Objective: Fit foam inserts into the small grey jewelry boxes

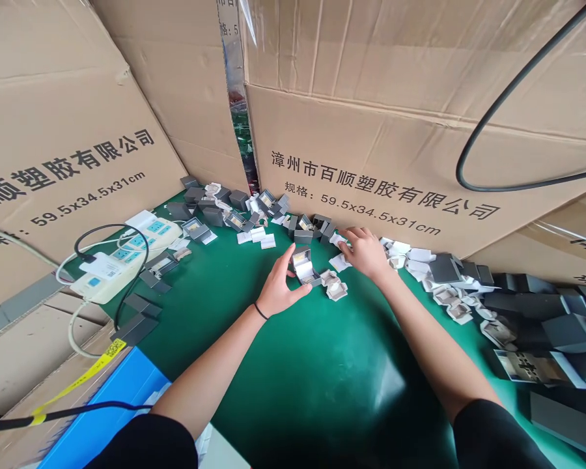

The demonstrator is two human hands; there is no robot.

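My left hand grips a small grey hinged box, its thumb at the front and its fingers at the back left side. The box's lid stands up, showing a white lining. To the right, my right hand has its thumb and forefinger closed about the edge of a small white card; part of the card is hidden by the fingers. Another white card lies just below those fingertips. A crumpled, pale folded insert rests on the green tabletop beside the box.
Grey boxes and white cards lie along the back cardboard wall. More grey boxes and pale inserts pile up at the right. A white power strip with cables stands left, above a blue bin. A black cable hangs upper right.
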